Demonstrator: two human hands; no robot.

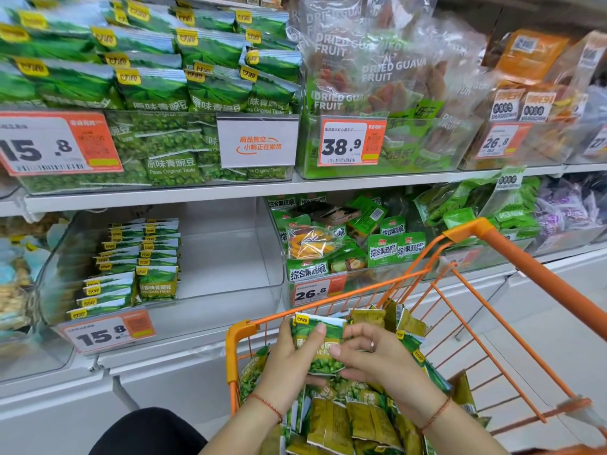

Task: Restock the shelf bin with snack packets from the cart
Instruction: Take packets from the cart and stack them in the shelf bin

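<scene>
Both hands hold a small stack of green pea snack packets (320, 344) upright just above the orange cart (512, 257). My left hand (290, 362) grips the stack's left side, thumb across the front. My right hand (377, 354) pinches its right edge. Many more green packets (358, 418) lie heaped in the cart below. The clear shelf bin (230, 257) sits on the lower shelf to the upper left, with rows of the same packets (138, 261) filling only its left part.
A 15.8 price tag (108, 330) hangs on the bin's front lip. Neighbouring bins hold mixed vegetable crisps (354, 251) to the right and pea bags (157, 93) on the shelf above. The cart's orange handle bar (558, 290) runs along the right.
</scene>
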